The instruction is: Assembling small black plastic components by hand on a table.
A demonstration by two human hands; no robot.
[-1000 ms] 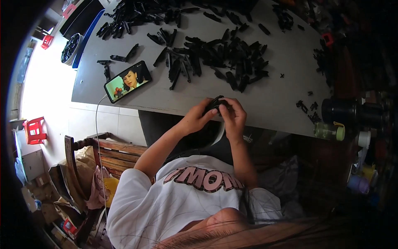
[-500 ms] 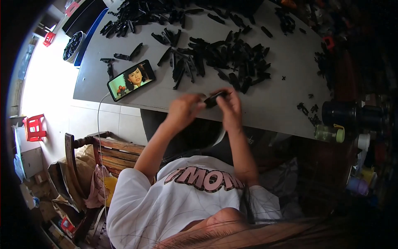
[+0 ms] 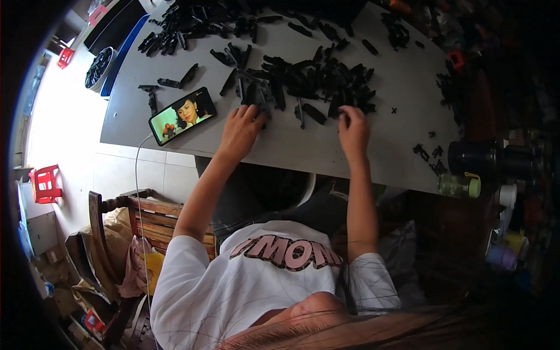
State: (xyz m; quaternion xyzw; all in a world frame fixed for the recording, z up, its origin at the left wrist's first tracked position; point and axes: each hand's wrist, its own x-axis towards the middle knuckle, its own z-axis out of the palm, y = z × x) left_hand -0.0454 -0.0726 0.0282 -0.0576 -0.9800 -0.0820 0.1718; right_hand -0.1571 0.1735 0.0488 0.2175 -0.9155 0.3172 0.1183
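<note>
My left hand (image 3: 239, 133) is over the near left side of a loose heap of narrow black plastic parts (image 3: 279, 93). Its fingers are bent down onto one of them, and the fingertips are partly lost among the dark pieces. My right hand (image 3: 354, 133) is at the heap's near right side, thumb and fingers curled together around the end of a black part (image 3: 335, 107). Between the two hands a smooth dark oblong piece (image 3: 315, 114) lies on the grey table (image 3: 303, 149).
A phone (image 3: 182, 116) with a lit screen and white cable lies left of the heap. More black parts (image 3: 181, 26) cover the far left. Small black bits (image 3: 429, 153), a dark flask (image 3: 473, 157) and a green-lidded bottle (image 3: 461, 185) stand right. A wooden chair (image 3: 157, 219) is at lower left.
Both hands were together at the table's near edge around a black part. They have since parted and reached forward to the heap, left hand to its left side, right hand to its right.
</note>
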